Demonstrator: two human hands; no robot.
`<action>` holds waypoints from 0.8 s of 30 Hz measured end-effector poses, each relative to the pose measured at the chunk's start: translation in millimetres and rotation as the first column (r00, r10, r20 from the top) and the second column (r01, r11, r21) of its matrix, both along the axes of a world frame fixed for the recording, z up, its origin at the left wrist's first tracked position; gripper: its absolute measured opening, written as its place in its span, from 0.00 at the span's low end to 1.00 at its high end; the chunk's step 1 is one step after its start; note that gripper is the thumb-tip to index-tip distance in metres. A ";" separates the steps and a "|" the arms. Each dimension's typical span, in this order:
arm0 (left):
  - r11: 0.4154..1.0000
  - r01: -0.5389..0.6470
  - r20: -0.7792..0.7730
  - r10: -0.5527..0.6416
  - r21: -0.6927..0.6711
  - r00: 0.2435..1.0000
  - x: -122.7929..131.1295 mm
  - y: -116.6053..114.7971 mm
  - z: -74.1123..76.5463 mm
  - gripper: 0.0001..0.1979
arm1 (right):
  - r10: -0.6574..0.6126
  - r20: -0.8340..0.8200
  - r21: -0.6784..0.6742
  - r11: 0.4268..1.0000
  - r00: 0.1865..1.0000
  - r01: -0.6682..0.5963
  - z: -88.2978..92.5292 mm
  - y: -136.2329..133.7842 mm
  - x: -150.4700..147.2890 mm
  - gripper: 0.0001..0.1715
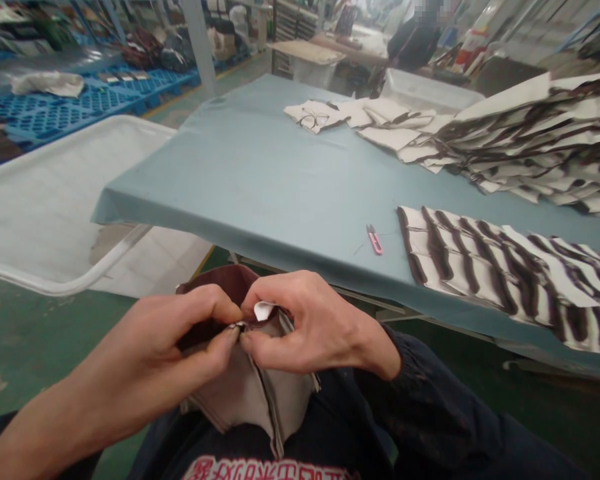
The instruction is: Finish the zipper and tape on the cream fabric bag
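Both my hands pinch one fabric piece [253,393] low in the view, over my lap. It is beige-grey with a dark maroon part [230,280] at the top. My left hand [180,340] grips its top edge between thumb and forefinger. Facing it, my right hand [305,330] pinches the same edge, fingertips nearly touching those of the left. A small white tab [264,309] shows between the two thumbs.
A table with a blue-grey cloth [270,173] stands ahead. On it lie a pink thread snipper [374,239], a row of overlapped striped pieces [510,267] and a large heap of them [535,140]. A white tub [45,200] sits at left. Another person [415,40] stands far behind.
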State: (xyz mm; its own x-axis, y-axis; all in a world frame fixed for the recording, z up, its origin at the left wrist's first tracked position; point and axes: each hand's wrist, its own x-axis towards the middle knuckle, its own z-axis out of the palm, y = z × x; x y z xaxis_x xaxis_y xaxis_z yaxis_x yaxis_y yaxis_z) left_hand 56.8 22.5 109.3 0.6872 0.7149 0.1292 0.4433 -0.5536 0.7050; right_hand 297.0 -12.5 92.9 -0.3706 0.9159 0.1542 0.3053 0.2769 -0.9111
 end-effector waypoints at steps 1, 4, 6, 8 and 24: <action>1.000 -0.002 -0.003 0.002 0.027 1.000 -0.2 -0.4 1.1 0.13 | 0.005 0.010 -0.006 1.000 1.000 -0.005 1.5 -0.5 -1.3 0.05; 0.988 0.048 -0.010 -0.047 0.144 0.999 -5.7 1.2 -6.1 0.11 | -0.007 -0.035 -0.091 0.996 0.999 0.004 1.6 -2.2 -3.2 0.05; 0.968 0.099 0.003 -0.103 0.229 0.995 -11.5 2.1 -16.7 0.11 | -0.012 -0.118 -0.198 0.980 0.993 -0.011 -1.2 -3.2 -2.3 0.06; 0.948 0.149 0.022 -0.161 0.280 0.987 -16.8 0.4 -27.1 0.15 | 0.004 -0.224 -0.310 0.948 0.975 -0.075 -3.2 -4.1 -0.2 0.08; 0.933 0.124 0.072 -0.157 0.338 0.985 -18.8 -2.2 -43.5 0.17 | -0.059 -0.352 -0.501 0.855 0.934 -0.134 -19.5 -12.6 -2.3 0.08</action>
